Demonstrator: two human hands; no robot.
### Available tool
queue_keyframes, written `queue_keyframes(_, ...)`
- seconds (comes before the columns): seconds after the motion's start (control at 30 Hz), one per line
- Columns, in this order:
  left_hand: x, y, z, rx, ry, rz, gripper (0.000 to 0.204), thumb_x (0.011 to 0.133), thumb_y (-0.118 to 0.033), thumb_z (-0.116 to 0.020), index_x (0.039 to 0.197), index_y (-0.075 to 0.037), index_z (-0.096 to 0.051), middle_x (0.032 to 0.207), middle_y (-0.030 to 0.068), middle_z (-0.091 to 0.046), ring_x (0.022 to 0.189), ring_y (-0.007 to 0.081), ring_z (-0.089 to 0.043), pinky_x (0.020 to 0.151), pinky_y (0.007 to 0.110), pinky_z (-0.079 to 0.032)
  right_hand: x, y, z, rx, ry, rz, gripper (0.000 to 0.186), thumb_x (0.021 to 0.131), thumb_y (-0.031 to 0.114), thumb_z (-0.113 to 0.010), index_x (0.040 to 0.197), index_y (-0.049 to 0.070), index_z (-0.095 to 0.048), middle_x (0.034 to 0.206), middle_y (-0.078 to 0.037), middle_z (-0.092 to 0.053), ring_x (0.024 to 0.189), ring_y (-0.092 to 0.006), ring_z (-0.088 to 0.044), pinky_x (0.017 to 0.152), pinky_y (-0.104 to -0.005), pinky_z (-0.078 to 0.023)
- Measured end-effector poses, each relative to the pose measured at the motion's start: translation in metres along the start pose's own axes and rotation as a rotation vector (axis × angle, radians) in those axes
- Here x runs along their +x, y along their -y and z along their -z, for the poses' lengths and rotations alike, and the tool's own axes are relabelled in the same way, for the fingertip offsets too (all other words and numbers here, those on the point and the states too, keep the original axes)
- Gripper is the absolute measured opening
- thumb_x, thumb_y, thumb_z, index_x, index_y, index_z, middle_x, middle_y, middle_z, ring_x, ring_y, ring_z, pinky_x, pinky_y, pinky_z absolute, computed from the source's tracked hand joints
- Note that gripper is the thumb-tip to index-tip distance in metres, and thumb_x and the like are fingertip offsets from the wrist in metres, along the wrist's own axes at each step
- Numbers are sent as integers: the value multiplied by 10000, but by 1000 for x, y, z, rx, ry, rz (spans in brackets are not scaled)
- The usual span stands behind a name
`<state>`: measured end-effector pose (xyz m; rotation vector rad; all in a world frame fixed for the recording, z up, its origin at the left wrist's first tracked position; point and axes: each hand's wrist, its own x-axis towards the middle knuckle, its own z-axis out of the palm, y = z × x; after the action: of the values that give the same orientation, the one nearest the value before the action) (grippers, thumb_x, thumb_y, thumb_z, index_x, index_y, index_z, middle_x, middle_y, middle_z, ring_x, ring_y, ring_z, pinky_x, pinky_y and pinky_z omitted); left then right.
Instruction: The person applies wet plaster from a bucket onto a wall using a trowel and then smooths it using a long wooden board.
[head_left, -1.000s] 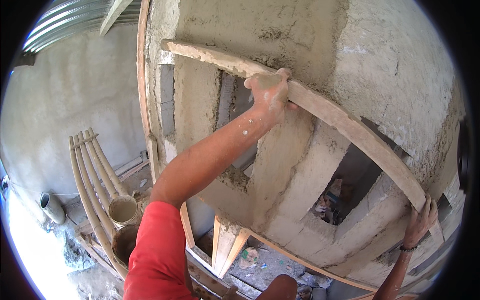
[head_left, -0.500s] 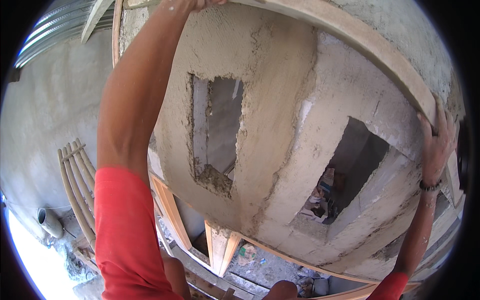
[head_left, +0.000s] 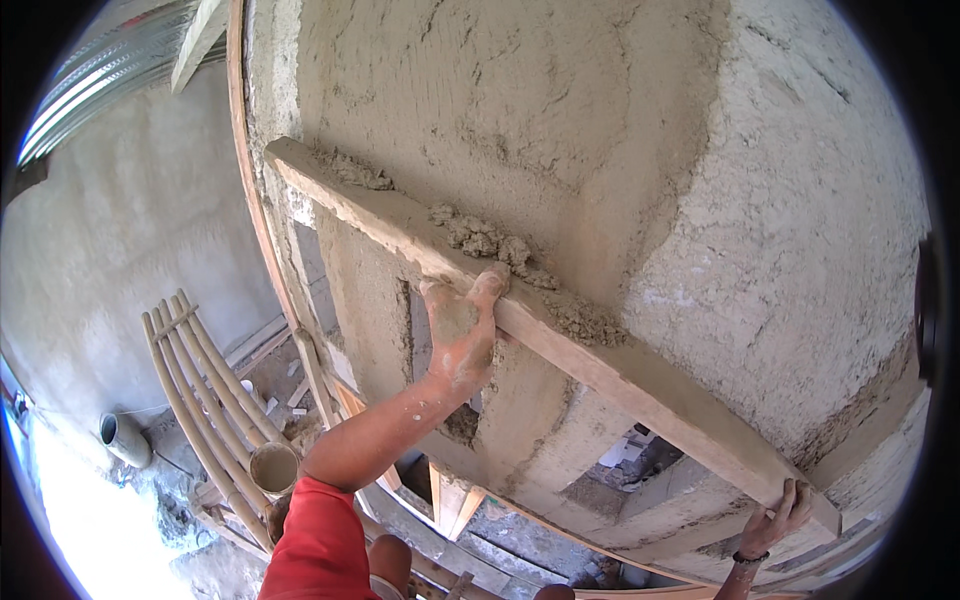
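From where I stand, the person has both bare hands on a long wooden straightedge board (head_left: 650, 405) laid across a plastered wall (head_left: 790, 250). One end of the board lies close to the wall's left edge; from there it slants down to the right, passing over part of a rectangular opening (head_left: 640, 455) in the wall's lower half. The left hand (head_left: 462, 325) is closed on the board's lower edge, a little left of the middle, with some fingers hidden beneath the wood; grey smears coat its back. The right hand (head_left: 777, 518) is partly closed near the board's right end, fingers bent over the wood, a dark bracelet (head_left: 752, 556) at the wrist. A red sleeve (head_left: 320, 545) covers the left upper arm.

Crumbly mortar clumps (head_left: 485, 240) sit along the board's upper side, mostly above the left hand. Over them spreads a darker, smoother coat of plaster (head_left: 520, 110), meeting the paler, rougher surface toward the wall's right edge. A thin timber strip (head_left: 245, 150) runs down the wall's left edge. Beyond that edge, bamboo poles (head_left: 205, 385) lean in a row, with a mud-stained bucket (head_left: 273, 468) just beside them, near the person's left elbow.
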<state>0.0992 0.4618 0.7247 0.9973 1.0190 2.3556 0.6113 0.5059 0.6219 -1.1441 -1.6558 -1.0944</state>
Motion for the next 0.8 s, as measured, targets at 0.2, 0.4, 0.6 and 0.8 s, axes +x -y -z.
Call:
queue_keyframes(0.2,53,-67,-18,21,-32,46,329,911,-224,-550,1048,75,-558,969,170,-612,680,188,-634,433,287,-533,97,8,19,7,-49,19,456,862,373,-558,1168,36,-591,1218,-189,-511,1139,-380,-450,936,-508,-323)
queue_keyframes(0.4,127,-141,-34,-15,-107,27,313,903,-233,-558,1023,55,-587,872,125,-623,600,191,-626,405,286,-506,213,44,48,30,-75,-2,387,710,117,-660,1096,95,-633,1143,-135,-541,1097,-354,-476,909,-491,-324)
queue_keyframes(0.6,185,-186,-33,25,-138,75,326,896,-270,-532,1044,17,-570,868,108,-615,606,222,-631,389,317,-509,300,77,72,102,-68,6,395,679,124,-679,1072,116,-639,1093,-119,-543,1055,-346,-489,889,-476,-340)
queue_keyframes(0.8,234,-230,-32,-13,-189,124,297,913,-268,-535,1050,-5,-558,791,112,-621,550,218,-628,356,304,-508,377,98,89,121,-112,40,392,699,219,-705,1087,177,-664,1077,-99,-543,1041,-330,-484,897,-491,-333)
